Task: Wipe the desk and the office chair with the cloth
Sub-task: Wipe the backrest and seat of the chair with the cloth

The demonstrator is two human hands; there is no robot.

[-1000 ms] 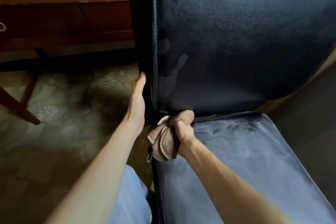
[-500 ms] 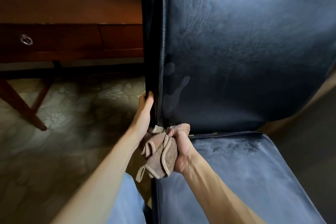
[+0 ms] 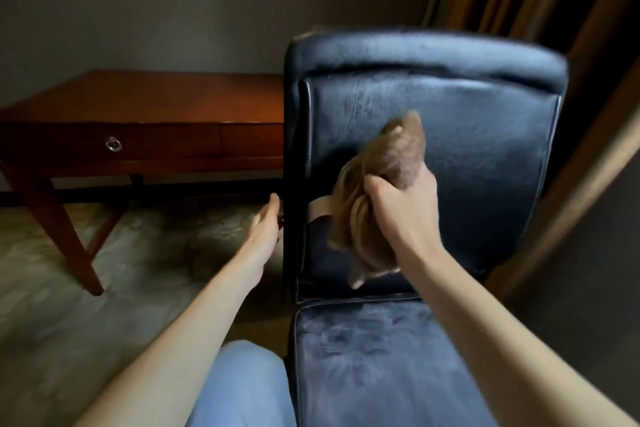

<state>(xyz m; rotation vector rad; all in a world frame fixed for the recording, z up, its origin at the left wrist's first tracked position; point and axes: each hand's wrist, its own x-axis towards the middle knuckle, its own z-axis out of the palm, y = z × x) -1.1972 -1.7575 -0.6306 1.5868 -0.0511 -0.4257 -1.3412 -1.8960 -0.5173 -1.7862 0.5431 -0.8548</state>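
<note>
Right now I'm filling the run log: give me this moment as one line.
step: wiping chair back | right hand: gripping cloth | left hand: open at chair's side edge | desk: untouched

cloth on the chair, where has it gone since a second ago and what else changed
The right hand carried the cloth up from the crease between backrest and seat to mid backrest. The left hand stayed at the backrest's left edge. The grip on the cloth is unchanged; the desk looks untouched.
</note>
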